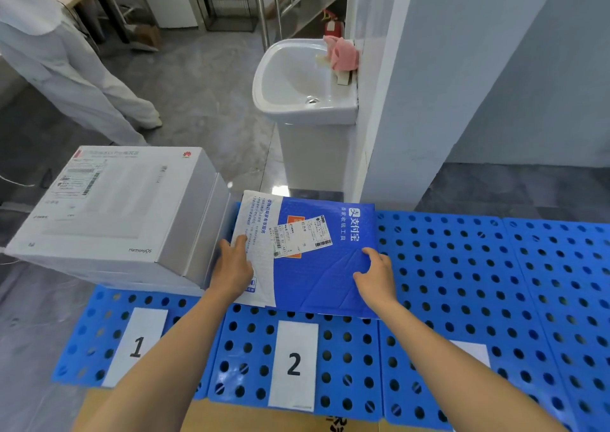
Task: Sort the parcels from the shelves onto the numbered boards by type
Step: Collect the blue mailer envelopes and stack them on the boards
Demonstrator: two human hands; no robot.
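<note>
A blue and white padded mailer [317, 266] with a shipping label lies flat on the blue perforated board marked 2 [251, 359]. My left hand [232, 268] rests on the mailer's white left part with its fingers laid flat. My right hand [376, 274] touches the mailer's blue right edge, fingers slightly bent on top of it. A large white box [109, 210] stands on the board marked 1 [109, 316], right beside the mailer. A third board [462, 283] lies to the right, its paper label [472, 349] partly hidden by my right forearm.
A white pedestal sink [297, 81] with a pink cloth [343, 53] stands just behind the boards, next to a white pillar [396, 101]. A person in white clothing [76, 68] stands at the back left. A brown carton [231, 418] lies at the near edge.
</note>
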